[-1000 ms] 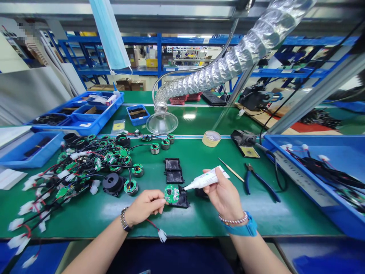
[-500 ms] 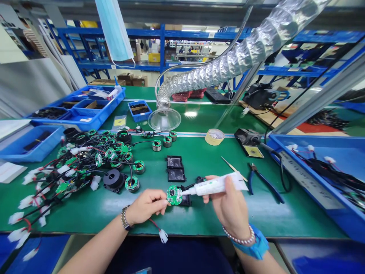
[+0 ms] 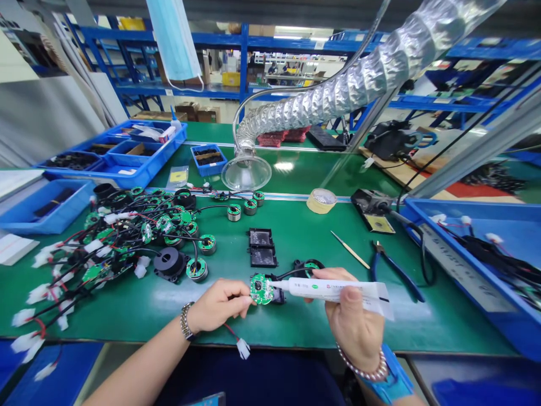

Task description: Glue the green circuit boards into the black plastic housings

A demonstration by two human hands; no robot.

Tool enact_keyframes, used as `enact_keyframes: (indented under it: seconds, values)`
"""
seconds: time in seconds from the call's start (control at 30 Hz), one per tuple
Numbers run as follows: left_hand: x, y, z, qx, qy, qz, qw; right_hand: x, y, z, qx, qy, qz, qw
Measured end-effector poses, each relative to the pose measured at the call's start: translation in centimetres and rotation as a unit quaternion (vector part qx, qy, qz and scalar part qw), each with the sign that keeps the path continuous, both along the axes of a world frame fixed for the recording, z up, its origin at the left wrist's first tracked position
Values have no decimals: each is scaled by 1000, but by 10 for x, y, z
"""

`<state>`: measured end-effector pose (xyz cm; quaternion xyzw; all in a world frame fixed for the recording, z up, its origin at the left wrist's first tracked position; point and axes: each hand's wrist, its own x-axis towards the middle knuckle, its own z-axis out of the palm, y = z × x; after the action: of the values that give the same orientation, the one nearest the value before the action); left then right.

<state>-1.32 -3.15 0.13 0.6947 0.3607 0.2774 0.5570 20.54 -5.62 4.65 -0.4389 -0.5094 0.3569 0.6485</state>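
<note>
head view: round green circuit board [image 3: 261,289], white tube [image 3: 333,291]

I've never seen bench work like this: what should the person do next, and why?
Probably squeeze a little from the white tube onto the green circuit board, since the nozzle sits at the board's edge, the left hand steadies the board and the right hand grips the tube.
</note>
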Motion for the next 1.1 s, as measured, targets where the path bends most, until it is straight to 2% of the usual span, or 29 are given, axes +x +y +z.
enact_keyframes:
  seconds: [0.2,0.37,0.57,0.83,1.1]
  values:
    - [0,0,-1,5,5,-1,1000,6,-3,-7,45,-86,-30,995]
    - [0,0,0,9,6,-2,1000,14,-7,-6,81,-169,-24,982]
    - [0,0,-1,2,13,-1,1000,13,-8,1,86,-146,-18,985]
    - [0,1,0,11,13,-5,1000,10,-7,-5,35,-142,-14,989]
    - [-1,0,-2,1,9,-8,1000,14,-10,-2,84,-178,-5,980]
